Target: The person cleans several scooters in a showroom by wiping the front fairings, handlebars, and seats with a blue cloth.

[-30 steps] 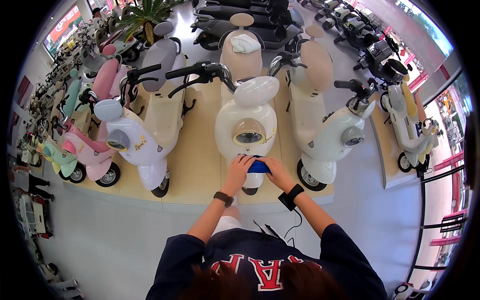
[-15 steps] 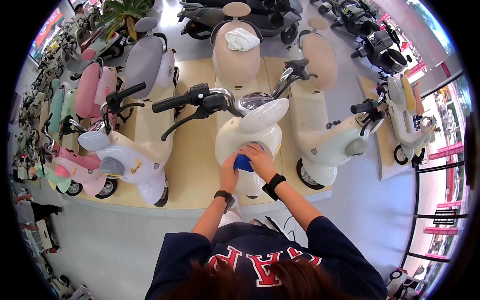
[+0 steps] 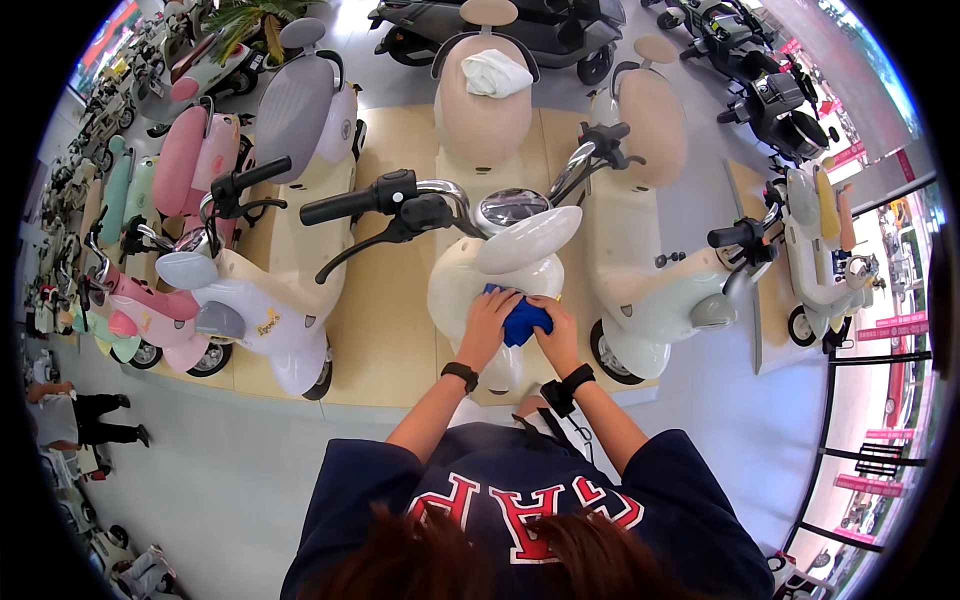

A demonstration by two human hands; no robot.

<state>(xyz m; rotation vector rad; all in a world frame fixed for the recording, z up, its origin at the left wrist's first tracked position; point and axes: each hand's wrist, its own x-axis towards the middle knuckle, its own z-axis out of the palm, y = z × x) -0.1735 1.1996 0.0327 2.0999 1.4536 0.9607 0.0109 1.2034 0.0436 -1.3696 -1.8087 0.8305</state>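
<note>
A cream-white scooter [image 3: 452, 282] faces me, with black handlebar grips and a shiny round dial housing. Both my hands are at its front, holding a crumpled blue cloth [image 3: 524, 322]. My left hand [image 3: 487, 322] has its fingers closed on the cloth's left side. My right hand [image 3: 556, 328] grips the right side, its fingers bent over the edge. The part of the scooter's front behind the cloth is hidden. On the scooter's beige seat [image 3: 485, 125] lies a bunched white cloth [image 3: 496, 73].
A white scooter with a grey seat [image 3: 285, 310] stands close on the left, and a pale one [image 3: 655, 300] on the right. All rest on a low wooden platform [image 3: 390, 345]. A person [image 3: 85, 418] stands at the far left.
The hands have moved slightly apart and the cloth is now bunched between them, showing more of it. My right hand has shifted to the right. The person at far left shows more fully.
</note>
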